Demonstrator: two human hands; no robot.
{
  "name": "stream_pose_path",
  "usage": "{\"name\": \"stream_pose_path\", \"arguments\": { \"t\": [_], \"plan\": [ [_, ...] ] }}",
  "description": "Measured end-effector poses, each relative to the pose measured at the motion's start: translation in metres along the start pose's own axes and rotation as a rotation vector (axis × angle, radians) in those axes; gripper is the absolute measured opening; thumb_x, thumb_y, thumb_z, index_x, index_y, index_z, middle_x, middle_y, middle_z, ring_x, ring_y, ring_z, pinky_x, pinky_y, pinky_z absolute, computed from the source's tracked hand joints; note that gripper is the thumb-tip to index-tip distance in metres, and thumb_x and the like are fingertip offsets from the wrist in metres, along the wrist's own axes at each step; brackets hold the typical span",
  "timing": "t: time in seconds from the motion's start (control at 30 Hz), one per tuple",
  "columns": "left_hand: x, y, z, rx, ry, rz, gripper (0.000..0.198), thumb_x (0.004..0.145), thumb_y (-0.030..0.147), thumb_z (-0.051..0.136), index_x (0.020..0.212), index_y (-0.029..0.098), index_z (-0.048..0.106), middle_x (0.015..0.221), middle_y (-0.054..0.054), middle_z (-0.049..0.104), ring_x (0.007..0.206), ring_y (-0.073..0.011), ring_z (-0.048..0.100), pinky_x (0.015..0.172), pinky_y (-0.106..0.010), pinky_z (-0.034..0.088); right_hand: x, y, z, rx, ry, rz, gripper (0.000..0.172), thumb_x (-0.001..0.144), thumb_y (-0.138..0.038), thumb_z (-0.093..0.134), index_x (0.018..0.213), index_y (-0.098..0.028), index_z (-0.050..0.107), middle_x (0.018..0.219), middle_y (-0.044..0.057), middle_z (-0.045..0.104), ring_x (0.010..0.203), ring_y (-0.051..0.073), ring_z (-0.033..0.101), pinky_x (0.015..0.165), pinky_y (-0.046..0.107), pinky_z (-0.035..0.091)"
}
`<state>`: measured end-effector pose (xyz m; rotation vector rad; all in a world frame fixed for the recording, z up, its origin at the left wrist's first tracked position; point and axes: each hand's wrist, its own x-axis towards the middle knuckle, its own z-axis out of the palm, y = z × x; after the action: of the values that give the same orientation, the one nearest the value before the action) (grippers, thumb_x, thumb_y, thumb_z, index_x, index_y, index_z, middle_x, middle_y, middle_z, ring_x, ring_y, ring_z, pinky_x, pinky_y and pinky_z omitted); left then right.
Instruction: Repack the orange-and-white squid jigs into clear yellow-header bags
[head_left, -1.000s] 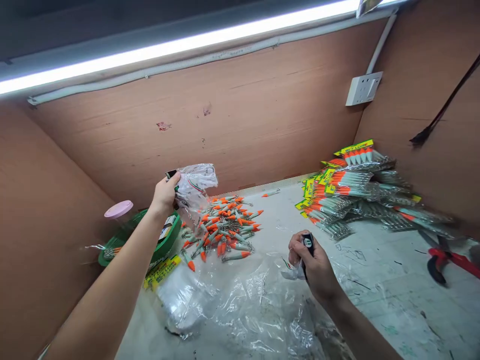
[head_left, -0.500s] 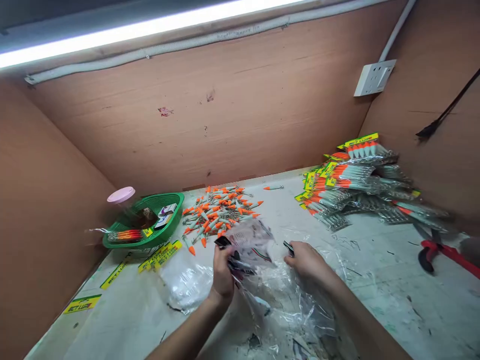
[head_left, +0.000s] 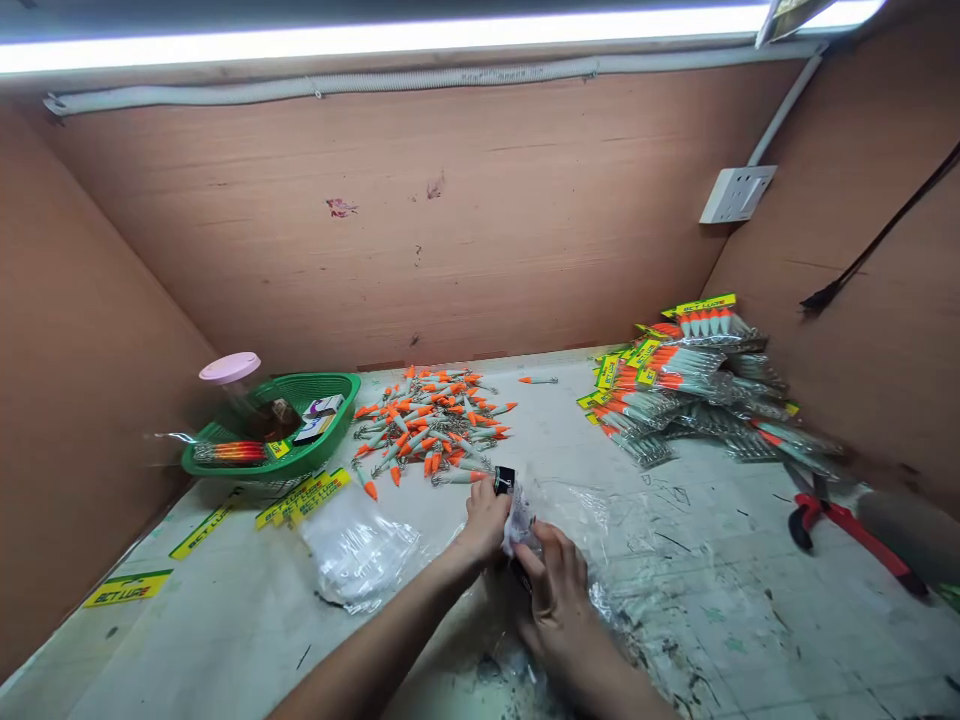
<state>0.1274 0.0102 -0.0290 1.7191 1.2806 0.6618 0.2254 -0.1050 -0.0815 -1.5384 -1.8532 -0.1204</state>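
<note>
My left hand [head_left: 487,515] is closed on a crumpled printed plastic packet [head_left: 517,520] with a black end. On the packet's right side, the bent fingers of my right hand [head_left: 559,580] grip its lower part. Behind my hands lies a heap of orange-tipped pale fishing lures [head_left: 431,425] with wire hooks. Loose clear plastic [head_left: 577,505] spreads under and beside the packet. To the left of my left forearm is a stack of clear bags [head_left: 360,555]. What the packet holds is hidden.
Packed lures with yellow header cards [head_left: 675,395] are piled at the back right, near red-handled pliers [head_left: 862,535]. A green basket [head_left: 341,400] with a pink-lidded jar [head_left: 231,368] stands at left. Yellow cards [head_left: 127,588] lie in front. Walls enclose the table.
My right hand has come left and down onto the packet, and my left hand has moved slightly right. The packet is now squeezed between them. The camera view has shifted.
</note>
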Motion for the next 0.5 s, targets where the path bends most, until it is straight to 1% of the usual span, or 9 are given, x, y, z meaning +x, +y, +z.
{"name": "stream_pose_path", "arguments": {
  "t": [0.07,0.1,0.17,0.2,0.23,0.3,0.37,0.4,0.5],
  "plan": [
    [-0.008,0.000,-0.015,0.061,-0.006,0.013,0.029,0.083,0.031,0.039,0.097,0.021,0.063,0.113,-0.010,0.058,0.114,-0.0268,0.047,0.099,-0.040,0.035,0.001,0.006,0.008,-0.094,0.014,0.040,0.066,0.063,-0.002,0.051,0.121,-0.034,0.048,0.119,0.009,0.047,0.109,0.031,0.043,0.089,0.050,0.040],
    [-0.013,-0.001,-0.022,0.090,0.018,0.016,0.034,0.084,0.032,0.038,0.106,0.022,0.062,0.123,-0.010,0.054,0.121,-0.0269,0.041,0.103,-0.040,0.031,0.003,0.007,0.010,-0.111,-0.002,0.055,0.062,0.064,0.000,0.050,0.116,-0.033,0.053,0.116,0.008,0.049,0.105,0.029,0.044,0.088,0.049,0.041],
    [-0.024,-0.003,-0.035,0.167,0.124,0.000,0.045,0.086,0.035,0.037,0.126,0.020,0.051,0.140,-0.013,0.037,0.132,-0.0297,0.025,0.108,-0.045,0.019,0.008,0.008,0.011,-0.100,-0.030,0.059,0.056,0.066,0.001,0.049,0.111,-0.031,0.058,0.116,0.010,0.051,0.100,0.029,0.045,0.084,0.047,0.043],
    [-0.029,-0.005,-0.039,0.228,0.182,-0.030,0.049,0.087,0.035,0.036,0.132,0.017,0.046,0.142,-0.016,0.033,0.133,-0.0324,0.020,0.108,-0.049,0.015,0.009,0.008,0.010,-0.078,-0.027,0.062,0.054,0.066,0.001,0.049,0.110,-0.029,0.059,0.116,0.011,0.051,0.099,0.029,0.045,0.083,0.047,0.043],
    [-0.033,-0.007,-0.043,0.294,0.224,-0.065,0.051,0.086,0.034,0.036,0.132,0.014,0.044,0.139,-0.020,0.034,0.132,-0.0356,0.019,0.107,-0.053,0.013,0.010,0.008,0.010,-0.041,-0.013,0.071,0.053,0.067,0.002,0.048,0.109,-0.028,0.060,0.115,0.012,0.052,0.098,0.029,0.045,0.081,0.047,0.044],
    [-0.040,-0.012,-0.049,0.400,0.235,-0.116,0.044,0.082,0.032,0.042,0.118,0.011,0.056,0.121,-0.023,0.047,0.124,-0.0399,0.028,0.102,-0.059,0.018,0.010,0.009,0.008,0.065,0.020,0.091,0.051,0.068,0.002,0.045,0.107,-0.028,0.061,0.115,0.012,0.053,0.099,0.030,0.046,0.080,0.048,0.043],
    [-0.049,-0.014,-0.055,0.422,0.172,-0.106,0.030,0.078,0.033,0.048,0.092,0.014,0.067,0.102,-0.020,0.055,0.115,-0.0400,0.038,0.098,-0.059,0.025,0.010,0.011,0.004,0.160,0.047,0.103,0.047,0.071,0.000,0.044,0.105,-0.027,0.061,0.113,0.011,0.054,0.098,0.030,0.047,0.079,0.048,0.043],
    [-0.056,-0.014,-0.059,0.402,0.127,-0.074,0.025,0.077,0.035,0.050,0.081,0.017,0.067,0.099,-0.018,0.057,0.112,-0.0382,0.042,0.098,-0.056,0.028,0.011,0.012,0.001,0.198,0.053,0.103,0.042,0.074,-0.002,0.044,0.104,-0.026,0.060,0.110,0.011,0.054,0.096,0.029,0.048,0.078,0.047,0.044],
    [-0.080,-0.011,-0.065,0.156,-0.080,0.094,0.037,0.082,0.050,0.043,0.074,0.024,0.068,0.116,-0.011,0.058,0.115,-0.0300,0.048,0.097,-0.044,0.039,0.012,0.005,-0.012,0.321,0.062,0.075,0.024,0.082,-0.013,0.045,0.101,-0.024,0.053,0.095,0.007,0.055,0.085,0.023,0.054,0.072,0.038,0.050]
  ]
}}
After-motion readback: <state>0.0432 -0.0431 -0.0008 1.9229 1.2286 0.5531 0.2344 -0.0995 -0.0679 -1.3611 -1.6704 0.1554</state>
